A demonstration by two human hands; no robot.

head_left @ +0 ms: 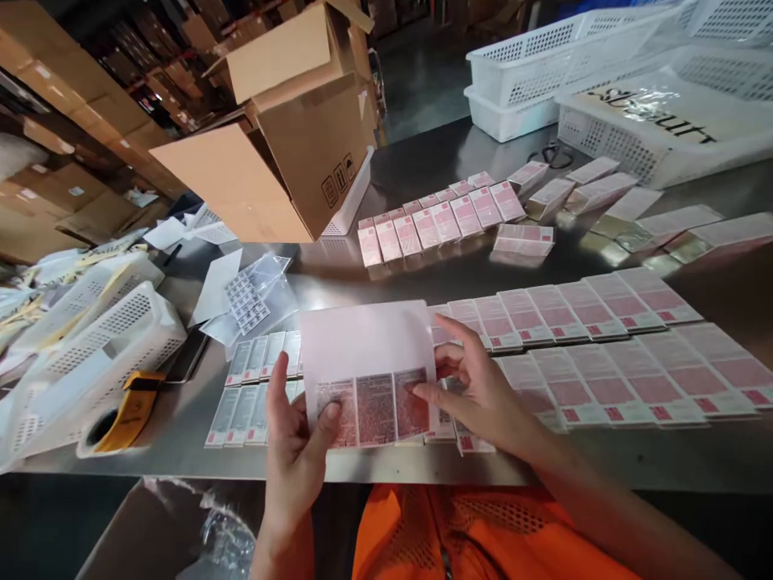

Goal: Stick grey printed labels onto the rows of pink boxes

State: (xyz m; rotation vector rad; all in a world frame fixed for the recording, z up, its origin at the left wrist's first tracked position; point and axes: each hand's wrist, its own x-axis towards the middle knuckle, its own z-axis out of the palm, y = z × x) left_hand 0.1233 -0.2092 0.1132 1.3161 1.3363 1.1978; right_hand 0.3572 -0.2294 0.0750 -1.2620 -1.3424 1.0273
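Between my hands is a white label sheet (365,342) with three printed dark labels along its lower part. My left hand (297,451) pinches its left edge, thumb on the front. At the right edge, my right hand (468,374) grips the sheet between thumb and fingers. Beneath and behind the sheet lie two rows of small flat boxes. Those to the right are pink and white (592,379); those to the left carry grey labels (245,415). The sheet hides the middle of both rows.
A large open carton (320,153) stands at the back left. Several pink boxes (440,221) are lined up beyond the rows. White baskets (640,145) fill the back right; another basket (150,330), a yellow tape roll (130,411) and label sheets (246,302) lie left.
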